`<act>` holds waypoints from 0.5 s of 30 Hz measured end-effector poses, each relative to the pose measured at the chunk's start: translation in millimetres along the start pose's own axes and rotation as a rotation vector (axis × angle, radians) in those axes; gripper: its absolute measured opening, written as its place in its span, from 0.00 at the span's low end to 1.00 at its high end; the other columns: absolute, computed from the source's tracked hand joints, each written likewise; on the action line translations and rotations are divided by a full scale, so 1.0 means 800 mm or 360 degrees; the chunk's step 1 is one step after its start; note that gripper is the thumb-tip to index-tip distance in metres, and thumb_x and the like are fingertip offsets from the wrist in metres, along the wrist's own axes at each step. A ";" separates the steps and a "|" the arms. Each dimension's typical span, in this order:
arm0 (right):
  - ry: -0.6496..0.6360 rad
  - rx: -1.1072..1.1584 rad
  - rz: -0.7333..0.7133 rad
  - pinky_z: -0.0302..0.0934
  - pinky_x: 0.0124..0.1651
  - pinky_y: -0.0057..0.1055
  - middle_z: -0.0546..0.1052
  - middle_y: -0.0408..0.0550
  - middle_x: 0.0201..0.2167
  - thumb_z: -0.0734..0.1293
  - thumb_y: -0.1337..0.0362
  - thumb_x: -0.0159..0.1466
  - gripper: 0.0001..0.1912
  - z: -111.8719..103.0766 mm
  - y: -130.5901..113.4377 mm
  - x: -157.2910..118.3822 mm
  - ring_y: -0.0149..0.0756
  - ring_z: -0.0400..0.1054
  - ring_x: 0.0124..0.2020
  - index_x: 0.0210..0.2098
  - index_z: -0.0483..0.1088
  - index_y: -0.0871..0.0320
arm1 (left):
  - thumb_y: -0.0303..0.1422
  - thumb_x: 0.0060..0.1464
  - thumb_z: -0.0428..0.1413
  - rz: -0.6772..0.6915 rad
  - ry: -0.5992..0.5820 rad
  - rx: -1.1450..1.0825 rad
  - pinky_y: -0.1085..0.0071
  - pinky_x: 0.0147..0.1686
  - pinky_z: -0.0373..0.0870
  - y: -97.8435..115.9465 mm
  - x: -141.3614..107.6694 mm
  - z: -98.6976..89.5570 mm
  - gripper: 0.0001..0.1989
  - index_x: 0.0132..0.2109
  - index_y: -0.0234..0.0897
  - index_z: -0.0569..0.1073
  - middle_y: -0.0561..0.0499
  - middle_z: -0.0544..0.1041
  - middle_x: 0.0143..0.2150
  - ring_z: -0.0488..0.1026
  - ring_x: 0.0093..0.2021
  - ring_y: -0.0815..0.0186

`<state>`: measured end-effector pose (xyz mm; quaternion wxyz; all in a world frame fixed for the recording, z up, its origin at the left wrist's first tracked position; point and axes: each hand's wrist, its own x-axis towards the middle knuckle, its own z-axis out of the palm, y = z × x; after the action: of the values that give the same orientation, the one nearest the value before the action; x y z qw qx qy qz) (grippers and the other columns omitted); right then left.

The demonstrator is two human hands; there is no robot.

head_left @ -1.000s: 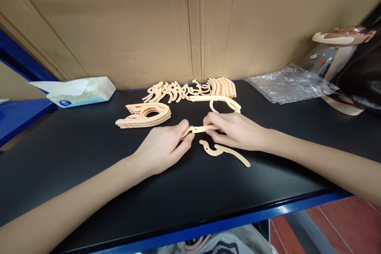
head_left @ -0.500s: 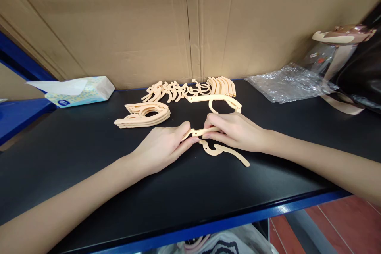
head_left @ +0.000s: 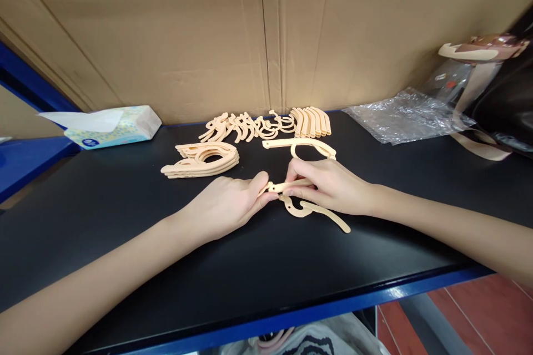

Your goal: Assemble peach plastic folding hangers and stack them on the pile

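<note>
My left hand (head_left: 227,205) pinches a small beige plastic piece, mostly hidden between thumb and fingers. My right hand (head_left: 335,186) is closed on a beige hanger arm (head_left: 276,187), whose holed end meets the piece at my left fingertips. Whether the two are joined I cannot tell. Just below my hands a curved hook piece (head_left: 296,211) and a slim hanger arm (head_left: 331,218) lie touching on the black table. Behind my right hand rests a folding hanger (head_left: 287,143), partly covered. To the left sits a stack of folded hangers (head_left: 204,167).
Along the back lie loose hooks and curved pieces (head_left: 266,130) beside a row of hanger arms (head_left: 312,122). A tissue pack (head_left: 120,128) is at the back left. Crumpled clear plastic (head_left: 400,116) and a strapped bottle (head_left: 478,52) stand right, before a cardboard wall (head_left: 187,33).
My left thumb has shifted slightly forward over the small piece, covering more of it. Both hands keep nearly the same place, and the things on the table have not moved.
</note>
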<state>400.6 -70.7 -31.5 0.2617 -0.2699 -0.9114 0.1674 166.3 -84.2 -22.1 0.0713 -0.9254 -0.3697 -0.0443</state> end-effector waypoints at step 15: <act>-0.0077 0.0199 0.0109 0.55 0.31 0.25 0.74 0.39 0.25 0.63 0.61 0.69 0.09 -0.002 -0.004 0.003 0.29 0.66 0.26 0.33 0.61 0.56 | 0.39 0.71 0.28 0.0247 0.0260 0.0393 0.70 0.16 0.42 -0.003 0.000 0.006 0.25 0.33 0.38 0.63 0.54 0.68 0.18 0.67 0.14 0.65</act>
<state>398.3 -71.9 -28.0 0.2500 -0.2800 -0.8954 0.2394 164.9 -81.5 -26.3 0.2174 -0.9287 -0.2926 -0.0680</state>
